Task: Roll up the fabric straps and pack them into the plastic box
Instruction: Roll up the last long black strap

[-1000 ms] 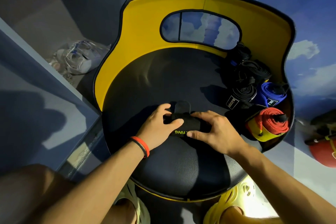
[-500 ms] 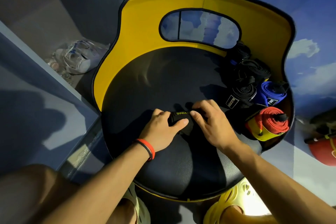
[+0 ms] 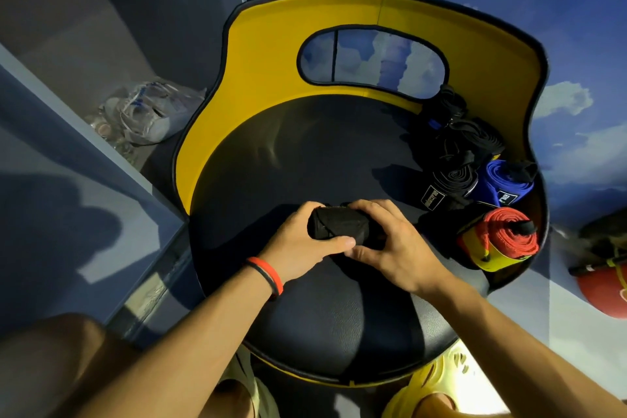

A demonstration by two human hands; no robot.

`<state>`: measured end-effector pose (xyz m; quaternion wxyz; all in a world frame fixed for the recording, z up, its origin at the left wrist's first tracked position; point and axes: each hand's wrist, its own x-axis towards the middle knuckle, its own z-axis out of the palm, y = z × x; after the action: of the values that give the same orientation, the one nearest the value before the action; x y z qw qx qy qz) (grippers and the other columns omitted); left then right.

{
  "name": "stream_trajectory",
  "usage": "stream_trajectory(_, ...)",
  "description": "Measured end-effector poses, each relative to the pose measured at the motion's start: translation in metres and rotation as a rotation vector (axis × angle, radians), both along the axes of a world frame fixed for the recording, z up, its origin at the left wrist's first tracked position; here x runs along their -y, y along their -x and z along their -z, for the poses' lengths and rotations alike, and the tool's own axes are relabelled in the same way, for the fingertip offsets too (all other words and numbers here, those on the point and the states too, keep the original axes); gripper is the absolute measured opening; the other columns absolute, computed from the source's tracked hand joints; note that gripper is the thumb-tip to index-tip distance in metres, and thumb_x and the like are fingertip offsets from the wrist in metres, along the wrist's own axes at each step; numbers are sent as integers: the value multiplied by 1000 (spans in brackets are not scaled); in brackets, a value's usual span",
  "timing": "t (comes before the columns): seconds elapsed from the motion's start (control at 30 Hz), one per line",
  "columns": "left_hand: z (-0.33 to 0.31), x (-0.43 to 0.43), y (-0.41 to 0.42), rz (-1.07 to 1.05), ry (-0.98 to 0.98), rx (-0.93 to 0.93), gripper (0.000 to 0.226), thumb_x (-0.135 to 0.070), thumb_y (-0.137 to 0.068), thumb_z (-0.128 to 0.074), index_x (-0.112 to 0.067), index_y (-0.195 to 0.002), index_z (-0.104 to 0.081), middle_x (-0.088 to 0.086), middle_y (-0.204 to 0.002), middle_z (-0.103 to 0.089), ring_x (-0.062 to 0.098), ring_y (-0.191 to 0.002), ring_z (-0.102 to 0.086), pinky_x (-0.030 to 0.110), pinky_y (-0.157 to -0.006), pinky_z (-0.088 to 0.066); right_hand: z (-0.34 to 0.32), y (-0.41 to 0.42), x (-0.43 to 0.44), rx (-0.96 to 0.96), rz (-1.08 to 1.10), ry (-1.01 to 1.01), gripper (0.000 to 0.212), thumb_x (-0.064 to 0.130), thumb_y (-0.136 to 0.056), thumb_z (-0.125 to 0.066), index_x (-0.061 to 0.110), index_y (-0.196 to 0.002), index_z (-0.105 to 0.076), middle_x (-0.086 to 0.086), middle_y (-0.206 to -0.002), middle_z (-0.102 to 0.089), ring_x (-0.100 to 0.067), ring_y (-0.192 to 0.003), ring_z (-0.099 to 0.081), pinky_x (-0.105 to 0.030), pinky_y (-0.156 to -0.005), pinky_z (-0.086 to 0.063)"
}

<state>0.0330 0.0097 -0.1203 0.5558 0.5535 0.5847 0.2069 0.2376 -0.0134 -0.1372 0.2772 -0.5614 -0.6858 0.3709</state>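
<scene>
A rolled black fabric strap [image 3: 339,226] lies across the middle of the black seat of a chair [image 3: 305,153]. My left hand [image 3: 302,248] grips its left end, thumb along the near side. My right hand [image 3: 397,244] grips its right end, fingers curled over the top. At the seat's right edge lie a red roll with a yellow end [image 3: 502,237], a blue roll [image 3: 505,183], a black roll with a white label [image 3: 451,183] and a heap of loose black straps [image 3: 464,136]. No plastic box shows in the head view.
The chair's yellow backrest [image 3: 271,54] curves round the far and left sides of the seat. A crumpled clear plastic bag [image 3: 149,112] lies on the floor at the left. A red round object [image 3: 604,288] sits at the right edge. My knees and yellow shoes are below.
Both hands have closed tighter round the black strap and turned it. The flap and the yellow lettering seen before are out of sight, and the strap is now a compact roll.
</scene>
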Motion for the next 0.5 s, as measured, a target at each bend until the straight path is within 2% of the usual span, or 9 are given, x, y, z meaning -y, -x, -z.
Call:
stream_trajectory(0.1, -5, -8, 2, -93, -10, 89, 43, -31, -77, -86, -34, -112, -63, -17, -103, -69, -7, -88, -65, 11, -66, -48, -12, 3, -6, -207, 36, 154, 61, 24, -80, -87, 38, -131, -58, 10, -131, -55, -9, -125, -56, -31, -108, -46)
stream_trajectory(0.17, -8, -10, 0, -117, 10, 160, 40, -28, -79, -84, -33, -113, -65, -14, -104, -72, -3, -90, -67, 13, -68, -49, -24, 5, -10, -489, 40, 340, 58, 6, -83, -82, 36, -127, -59, 3, -127, -61, -17, -114, -66, -40, -97, -56)
stream_trajectory(0.23, -11, -9, -6, -147, 41, 250, 39, -25, -82, -82, -30, -116, -65, -10, -107, -73, 3, -92, -68, 18, -70, -50, -35, 7, -14, -685, 56, 463, 59, -6, -83, -76, 32, -127, -60, -2, -127, -61, -22, -110, -69, -43, -91, -59)
stream_trajectory(0.33, -10, -11, -15, -212, 55, 356, 39, -19, -84, -80, -31, -118, -66, -6, -109, -74, 7, -96, -67, 22, -74, -52, -42, 5, -23, -786, 88, 470, 61, -11, -81, -72, 26, -128, -63, -7, -123, -62, -24, -108, -66, -44, -98, -57)
stream_trajectory(0.43, -9, -13, -20, -233, 52, 398, 48, -14, -83, -80, -33, -125, -64, -1, -116, -72, 13, -110, -65, 31, -89, -56, -50, 2, -29, -761, 101, 446, 56, 7, -75, -85, 26, -124, -68, -2, -119, -67, -22, -111, -68, -43, -97, -57)
stream_trajectory(0.5, -7, -12, -23, -223, -3, 392, 64, -12, -81, -82, -35, -135, -57, -7, -126, -66, 10, -119, -63, 33, -97, -55, -54, 1, -32, -740, 142, 382, 44, 12, -78, -80, 17, -121, -69, -2, -110, -68, -20, -105, -70, -41, -90, -60)
